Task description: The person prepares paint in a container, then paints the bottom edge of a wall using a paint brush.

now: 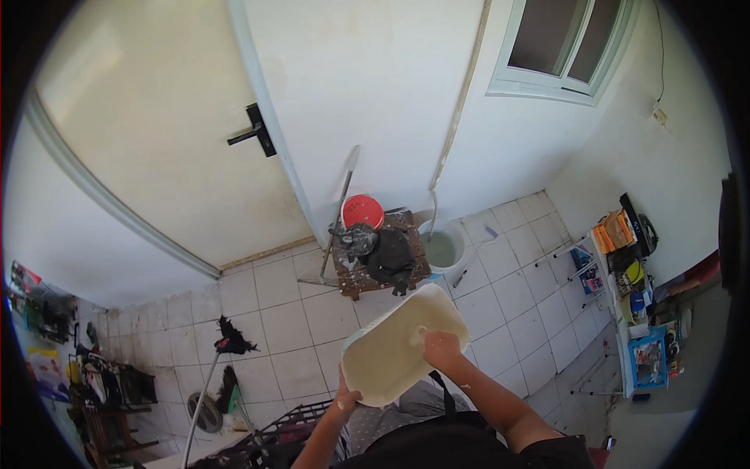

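A cream rectangular tray (pixel 394 352) with a pale rim is held at a tilt in front of my body. My left hand (pixel 344 395) is closed on its left edge, thumb over the rim, with pale smears on the skin. My right hand (pixel 441 348) is over the tray's right inner side, fingers curled; what they hold, if anything, I cannot make out. Beyond the tray stands a worn wooden stool (pixel 348 277) bearing a red-topped round container (pixel 362 209) and dark crumpled cloths (pixel 387 258). A white bucket (pixel 457 270) of cloudy water, with a pipe hanging into it, stands beside the stool.
A closed door (pixel 156 148) is at back left, a window (pixel 558 47) at upper right. A dark mop head (pixel 234 340) with a long pole lies at lower left. A side table (pixel 613 266) with assorted items runs along the right wall; clutter (pixel 55 367) lines the left.
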Demonstrator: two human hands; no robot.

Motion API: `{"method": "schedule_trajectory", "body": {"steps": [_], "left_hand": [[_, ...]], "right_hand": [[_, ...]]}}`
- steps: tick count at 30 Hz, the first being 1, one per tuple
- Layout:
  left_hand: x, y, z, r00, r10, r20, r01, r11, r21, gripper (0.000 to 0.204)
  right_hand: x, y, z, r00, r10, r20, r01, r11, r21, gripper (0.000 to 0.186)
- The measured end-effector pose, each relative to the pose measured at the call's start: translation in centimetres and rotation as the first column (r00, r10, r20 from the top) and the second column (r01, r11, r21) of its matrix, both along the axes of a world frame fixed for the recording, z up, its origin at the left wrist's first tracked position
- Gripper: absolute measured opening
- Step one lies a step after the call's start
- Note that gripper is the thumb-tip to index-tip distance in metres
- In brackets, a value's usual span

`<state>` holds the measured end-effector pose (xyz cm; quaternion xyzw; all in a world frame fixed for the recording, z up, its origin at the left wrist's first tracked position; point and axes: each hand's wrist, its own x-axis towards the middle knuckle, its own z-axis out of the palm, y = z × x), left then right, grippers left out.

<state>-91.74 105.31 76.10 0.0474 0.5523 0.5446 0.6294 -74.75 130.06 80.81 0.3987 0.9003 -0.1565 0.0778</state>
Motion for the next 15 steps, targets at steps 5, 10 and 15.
{"method": "schedule_trajectory", "body": {"steps": [5, 10, 15], "left_hand": [[-12.3, 13.0, 4.0, 0.986, -0.156, -0.060, 0.153, 0.987, -0.046, 0.094], [-22.6, 24.9, 1.3, 0.951, -0.269, -0.153, 0.260, 0.963, -0.076, 0.098], [-29.0, 35.0, -4.2, 0.920, -0.306, -0.243, 0.284, 0.951, -0.123, 0.095]], "right_hand": [[-7.0, 7.7, 3.4, 0.978, -0.168, 0.121, 0.179, 0.980, -0.087, 0.030], [-14.1, 16.2, 0.7, 0.911, -0.398, 0.112, 0.407, 0.911, -0.071, 0.023], [-19.5, 24.2, -5.2, 0.892, -0.417, 0.173, 0.441, 0.886, -0.142, 0.024]]}}
